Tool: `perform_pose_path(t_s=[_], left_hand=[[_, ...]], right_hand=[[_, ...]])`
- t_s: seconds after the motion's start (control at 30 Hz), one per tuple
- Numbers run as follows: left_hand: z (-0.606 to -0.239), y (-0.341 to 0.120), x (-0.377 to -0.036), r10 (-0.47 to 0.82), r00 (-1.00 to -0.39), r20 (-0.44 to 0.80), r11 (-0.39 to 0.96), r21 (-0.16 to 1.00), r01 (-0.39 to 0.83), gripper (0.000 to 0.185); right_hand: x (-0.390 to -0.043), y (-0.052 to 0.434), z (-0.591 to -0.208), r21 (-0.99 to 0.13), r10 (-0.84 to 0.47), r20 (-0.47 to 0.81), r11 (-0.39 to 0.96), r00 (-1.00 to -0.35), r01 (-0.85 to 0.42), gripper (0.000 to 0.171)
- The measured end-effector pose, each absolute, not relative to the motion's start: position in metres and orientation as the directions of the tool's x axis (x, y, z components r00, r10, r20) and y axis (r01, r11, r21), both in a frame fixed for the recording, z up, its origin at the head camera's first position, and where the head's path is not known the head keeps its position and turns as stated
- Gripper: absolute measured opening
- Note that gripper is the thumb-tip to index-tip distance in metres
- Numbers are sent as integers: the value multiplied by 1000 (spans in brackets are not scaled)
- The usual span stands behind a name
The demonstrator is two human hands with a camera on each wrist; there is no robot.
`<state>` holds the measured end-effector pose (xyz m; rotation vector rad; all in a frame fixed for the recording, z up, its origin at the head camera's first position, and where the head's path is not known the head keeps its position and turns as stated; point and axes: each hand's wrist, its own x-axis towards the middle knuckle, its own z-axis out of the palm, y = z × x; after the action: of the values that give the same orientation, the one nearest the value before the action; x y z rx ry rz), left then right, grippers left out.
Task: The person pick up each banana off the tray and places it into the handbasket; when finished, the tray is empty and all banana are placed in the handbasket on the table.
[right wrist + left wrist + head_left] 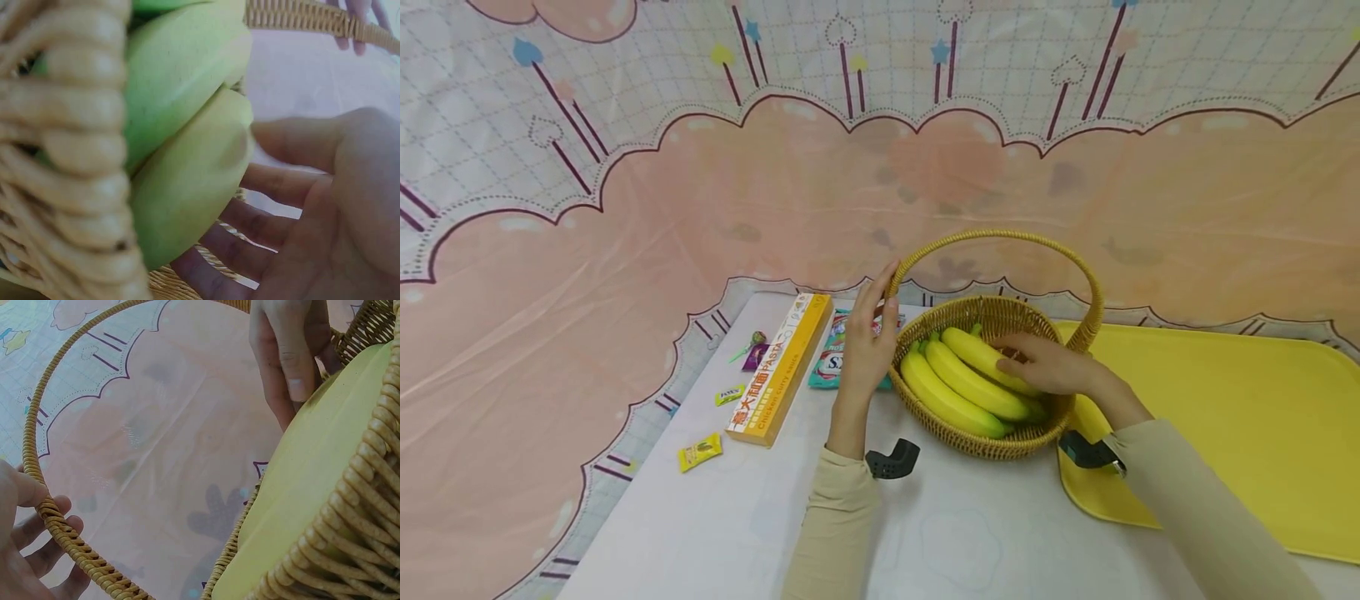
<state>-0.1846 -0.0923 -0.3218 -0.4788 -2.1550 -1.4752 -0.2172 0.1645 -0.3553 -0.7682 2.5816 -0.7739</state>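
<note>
1. A pink and white cartoon-print cloth [700, 208] hangs as the backdrop and runs down to a white desk [737, 517].
2. A yellow tray [1240, 417] lies on the desk's right side, its left edge just beside the basket.
3. A woven wicker basket [1000, 446] with a tall arched handle [1000, 237] stands on the desk between the two hands.
4. A bunch of bananas [962, 387] lies inside the basket, yellow with green tips.
5. A long yellow pasta box [778, 371] lies left of the basket, with a teal snack packet [831, 362] between them, partly behind the left hand.
6. The left hand [868, 342] grips the handle near its left base, fingers curled round the weave.
7. The right hand [1048, 367] reaches into the basket, its fingers curled over and under the bananas.
8. Small wrapped candies [700, 452] lie scattered left of the box.
</note>
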Motion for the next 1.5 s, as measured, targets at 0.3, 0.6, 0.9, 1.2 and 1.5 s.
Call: perform_pose_path(t_s=[0.3, 0.6, 0.9, 1.2, 1.5], left_hand=[[-341, -96, -201, 6, -823, 569, 352, 769, 534, 42], [-354, -100, -211, 14, -794, 608, 387, 729, 565, 42], [-353, -100, -209, 13, -808, 588, 377, 746, 549, 42], [-328, -94, -188, 20, -822, 570, 372, 758, 535, 41], [-335, -95, -195, 9, -821, 570, 374, 760, 532, 42]], right_hand=[[-200, 165, -354, -584, -568, -115, 702, -815, -407, 41], [-199, 154, -363, -637, -523, -153, 701, -838, -322, 63], [-200, 150, -366, -659, -500, -168, 698, -850, -280, 64], [-182, 166, -355, -682, -468, -77, 669, -880, -296, 54], [-157, 202, -353, -687, -421, 14, 655, -907, -314, 31]])
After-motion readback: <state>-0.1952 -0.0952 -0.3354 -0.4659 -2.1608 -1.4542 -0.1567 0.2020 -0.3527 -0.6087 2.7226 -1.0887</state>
